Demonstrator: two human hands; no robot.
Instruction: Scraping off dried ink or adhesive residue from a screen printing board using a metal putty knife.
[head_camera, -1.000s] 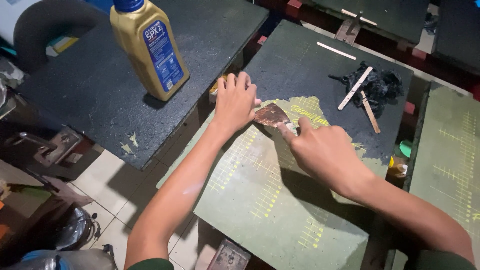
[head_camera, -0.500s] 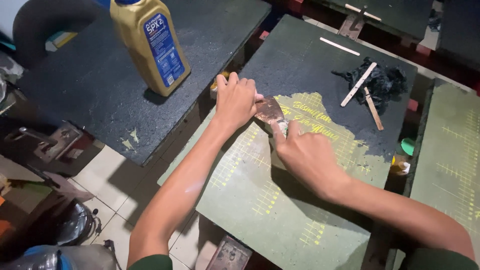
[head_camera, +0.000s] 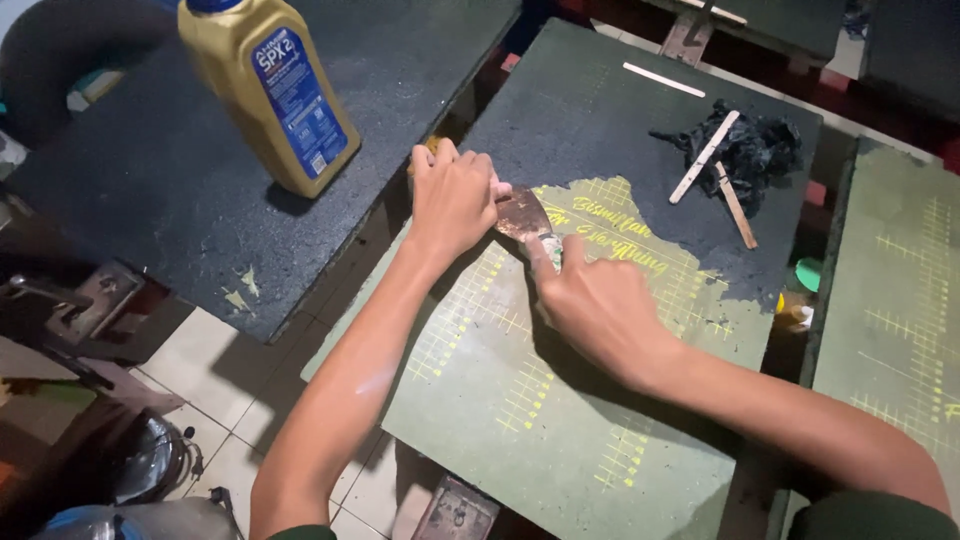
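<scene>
head view: right hand (head_camera: 600, 305) gripping scraper (head_camera: 525, 215) on green board (head_camera: 560, 440)

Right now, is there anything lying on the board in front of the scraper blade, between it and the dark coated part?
Nothing visible does. The scraper in the right hand already lies at the coating's edge, the left hand beside it. The black clump and wooden sticks lie farther off, toward the board's far corner.
</scene>
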